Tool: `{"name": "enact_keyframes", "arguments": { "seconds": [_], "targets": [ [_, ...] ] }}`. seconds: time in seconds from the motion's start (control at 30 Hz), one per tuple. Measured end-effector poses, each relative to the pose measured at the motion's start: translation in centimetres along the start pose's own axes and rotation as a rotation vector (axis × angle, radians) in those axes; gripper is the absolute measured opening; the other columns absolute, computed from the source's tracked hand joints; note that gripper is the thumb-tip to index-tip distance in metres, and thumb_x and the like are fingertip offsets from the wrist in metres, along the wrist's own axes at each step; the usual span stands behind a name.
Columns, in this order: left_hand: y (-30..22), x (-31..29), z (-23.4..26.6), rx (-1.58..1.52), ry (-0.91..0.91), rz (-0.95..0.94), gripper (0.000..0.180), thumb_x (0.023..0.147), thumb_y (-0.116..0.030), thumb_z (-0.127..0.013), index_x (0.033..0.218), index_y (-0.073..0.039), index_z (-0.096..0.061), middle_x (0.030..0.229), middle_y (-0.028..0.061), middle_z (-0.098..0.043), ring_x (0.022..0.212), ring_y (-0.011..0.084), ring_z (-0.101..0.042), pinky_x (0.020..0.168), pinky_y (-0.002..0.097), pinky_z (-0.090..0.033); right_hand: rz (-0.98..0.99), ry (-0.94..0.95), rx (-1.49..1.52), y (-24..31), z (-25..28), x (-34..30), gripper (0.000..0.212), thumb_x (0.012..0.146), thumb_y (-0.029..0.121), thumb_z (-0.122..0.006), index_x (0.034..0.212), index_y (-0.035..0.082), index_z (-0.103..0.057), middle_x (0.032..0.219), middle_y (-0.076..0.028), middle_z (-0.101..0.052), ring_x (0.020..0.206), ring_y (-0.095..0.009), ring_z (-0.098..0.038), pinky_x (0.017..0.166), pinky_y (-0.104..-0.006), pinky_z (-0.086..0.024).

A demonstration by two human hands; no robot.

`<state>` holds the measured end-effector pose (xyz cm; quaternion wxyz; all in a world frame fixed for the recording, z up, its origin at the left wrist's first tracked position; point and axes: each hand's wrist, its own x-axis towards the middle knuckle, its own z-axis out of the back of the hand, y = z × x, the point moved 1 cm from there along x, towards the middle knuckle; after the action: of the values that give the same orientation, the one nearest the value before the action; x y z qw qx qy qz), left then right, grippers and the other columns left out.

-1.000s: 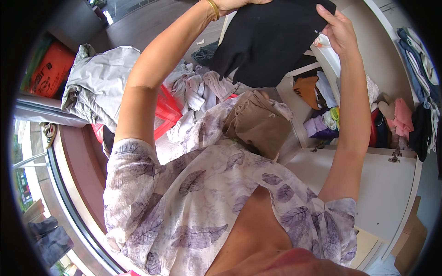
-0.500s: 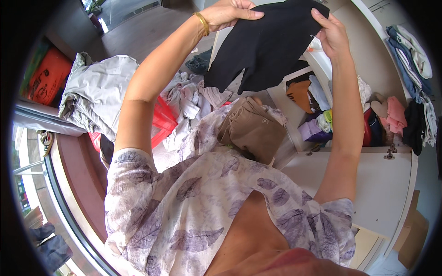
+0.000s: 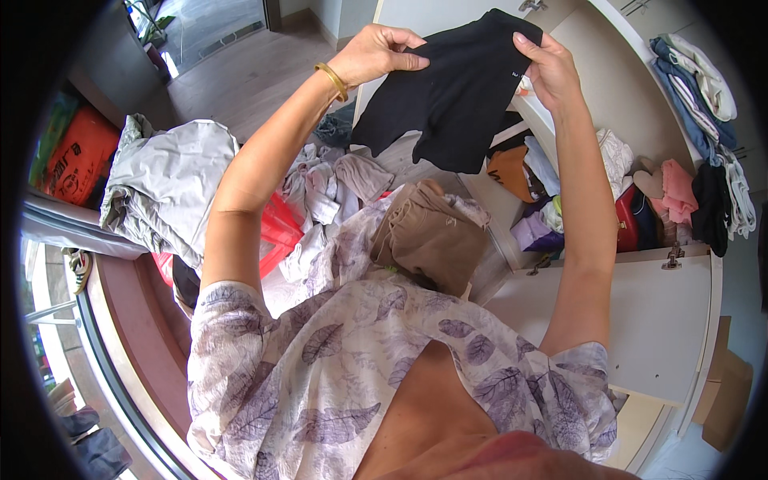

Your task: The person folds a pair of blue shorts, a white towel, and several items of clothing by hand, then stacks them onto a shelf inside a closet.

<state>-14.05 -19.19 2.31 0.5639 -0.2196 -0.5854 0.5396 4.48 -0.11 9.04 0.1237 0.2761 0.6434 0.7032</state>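
Stretched out in the air in front of me hangs a pair of black shorts (image 3: 456, 88), its two legs dangling downward. My left hand (image 3: 376, 56) pinches the upper left edge between thumb and fingers, and a gold bangle circles that wrist. At the upper right edge, my right hand (image 3: 550, 70) is closed on the cloth with its thumb on the front. The fingers behind the fabric are partly hidden. Below the shorts, a folded brown garment (image 3: 436, 240) lies at my lap.
A heap of pale clothes (image 3: 320, 188) and a red plastic bag (image 3: 280, 232) lie left of centre. Farther left is a grey garment pile (image 3: 172, 172). On the right, an open white cabinet (image 3: 632, 312) holds clothes and bags; jeans (image 3: 692, 104) hang over its edge.
Both hands have shifted slightly left and a little down with the black shorts. The legs of the shorts now hang somewhat farther apart. The grip of both hands stays the same.
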Motion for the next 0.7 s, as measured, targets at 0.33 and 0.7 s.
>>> {"name": "enact_keyframes", "arguments": {
  "seconds": [0.33,0.7],
  "targets": [
    [2.3,0.3,-1.8,-0.138,-0.152,-0.219,0.014,0.088,-0.006,-0.055,0.102,-0.002,-0.055,0.089,-0.0011,-0.057,0.084,0.0060,-0.049,0.076,0.0218,-0.042,0.016,-0.006,0.067,2.4,-3.3,-1.8,0.028,0.083,0.006,-0.060,0.108,-0.005,-0.056,0.100,-0.013,-0.063,0.087,-0.023,-0.063,0.079,-0.0326,-0.052],
    [-0.7,-3.8,-1.8,0.006,-0.203,-0.356,0.032,0.076,-0.012,-0.072,0.103,-0.003,-0.057,0.094,0.0015,-0.059,0.089,0.0101,-0.052,0.083,0.0259,-0.043,0.123,0.086,0.041,2.3,-3.1,-1.1,0.029,0.083,0.008,-0.059,0.108,-0.006,-0.056,0.100,-0.012,-0.063,0.089,-0.021,-0.062,0.083,-0.0305,-0.049]
  ]
}}
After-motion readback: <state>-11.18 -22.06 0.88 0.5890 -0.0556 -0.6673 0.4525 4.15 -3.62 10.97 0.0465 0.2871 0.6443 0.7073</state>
